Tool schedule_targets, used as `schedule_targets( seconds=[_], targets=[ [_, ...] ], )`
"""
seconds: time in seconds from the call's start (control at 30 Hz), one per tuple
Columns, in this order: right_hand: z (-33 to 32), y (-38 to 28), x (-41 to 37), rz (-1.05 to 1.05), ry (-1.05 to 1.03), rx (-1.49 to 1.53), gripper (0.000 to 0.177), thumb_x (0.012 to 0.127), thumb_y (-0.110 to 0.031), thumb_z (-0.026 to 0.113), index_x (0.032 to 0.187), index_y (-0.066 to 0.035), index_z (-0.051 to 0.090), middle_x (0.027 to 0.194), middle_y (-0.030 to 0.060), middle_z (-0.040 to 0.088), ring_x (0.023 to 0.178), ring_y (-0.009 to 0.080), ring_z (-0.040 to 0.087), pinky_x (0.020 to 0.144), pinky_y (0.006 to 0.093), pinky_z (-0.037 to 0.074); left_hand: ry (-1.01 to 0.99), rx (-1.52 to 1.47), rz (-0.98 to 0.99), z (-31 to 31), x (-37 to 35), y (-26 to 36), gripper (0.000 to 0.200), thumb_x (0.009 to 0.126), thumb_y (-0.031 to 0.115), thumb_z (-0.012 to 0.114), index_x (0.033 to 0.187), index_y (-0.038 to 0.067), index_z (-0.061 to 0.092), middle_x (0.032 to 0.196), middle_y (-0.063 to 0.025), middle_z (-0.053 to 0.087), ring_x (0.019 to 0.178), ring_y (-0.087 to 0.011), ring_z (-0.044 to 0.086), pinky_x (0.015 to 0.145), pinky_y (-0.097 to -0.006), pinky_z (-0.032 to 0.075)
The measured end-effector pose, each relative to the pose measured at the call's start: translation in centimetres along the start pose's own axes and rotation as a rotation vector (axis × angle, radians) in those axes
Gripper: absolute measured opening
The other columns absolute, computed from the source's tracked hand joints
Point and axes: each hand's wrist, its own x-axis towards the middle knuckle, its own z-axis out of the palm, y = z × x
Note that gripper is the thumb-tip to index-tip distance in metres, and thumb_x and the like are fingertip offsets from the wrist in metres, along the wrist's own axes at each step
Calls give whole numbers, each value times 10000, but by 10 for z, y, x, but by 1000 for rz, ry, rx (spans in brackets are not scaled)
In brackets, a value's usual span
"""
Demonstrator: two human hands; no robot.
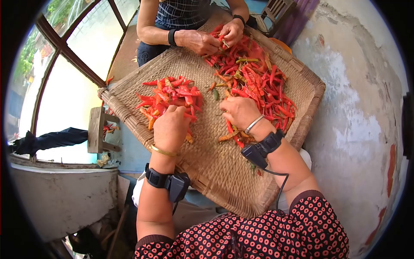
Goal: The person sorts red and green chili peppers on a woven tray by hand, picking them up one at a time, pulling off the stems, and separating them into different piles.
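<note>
A woven wicker tray [211,162] carries two heaps of red chili peppers. My left hand [169,129], fingers curled and turned away from view, is at the near edge of the smaller heap of chili peppers [170,93]. Whatever it holds, if anything, is hidden. At the left edge of the larger heap of chili peppers [263,88] is my right hand [245,114], its fingers bent together toward the tray. What lies between those fingertips cannot be made out. A dark green chili [216,94] lies just beyond my right hand, and some orange-yellow chilies [227,137] lie below it.
Across the tray, another person's hands [215,39] hold a red chili over the far end of the larger heap. A rough plastered wall [345,116] runs along the right. At the left are a window frame [62,45] and a small wooden stool [97,129].
</note>
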Motion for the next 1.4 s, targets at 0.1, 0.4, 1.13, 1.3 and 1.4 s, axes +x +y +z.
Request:
schedule_targets(
  seconds=[0.1,0.4,1.13,1.3,1.4],
  targets=[
    [3,-18,-1,-4,-225,-100,213,692,-199,659,851,-98,561,760,91,566,762,285,589,654,404,469,-98,73,-46,1,-1,0,168,720,194,613,854,94,608,831,-94,594,712,-283,610,603,-390,499],
    [-9,20,2,317,-501,-348,146,776,-122,533,921,-111,543,845,132,624,828,304,610,676,427,470,-325,67,58,9,3,-9,219,680,169,630,888,101,625,796,-110,588,779,-291,597,670,-395,484],
    [2,-5,3,306,-677,-293,204,721,-209,577,836,-61,658,846,150,645,849,290,618,739,396,490,-216,-470,234,8,5,3,181,688,39,599,867,44,628,721,-152,601,702,-302,598,630,-362,474],
    [-23,17,0,231,-318,118,167,672,-222,609,671,-56,600,624,95,590,571,250,565,541,352,433,-205,-430,155,2,6,4,199,691,49,605,888,36,627,763,-152,616,726,-303,605,651,-356,477],
    [-49,27,0,346,-149,367,159,683,-184,631,693,-31,589,629,87,591,562,193,561,536,319,434,-224,-420,152,1,7,5,201,697,56,601,896,36,626,782,-150,621,740,-303,607,657,-354,478]
  ],
)
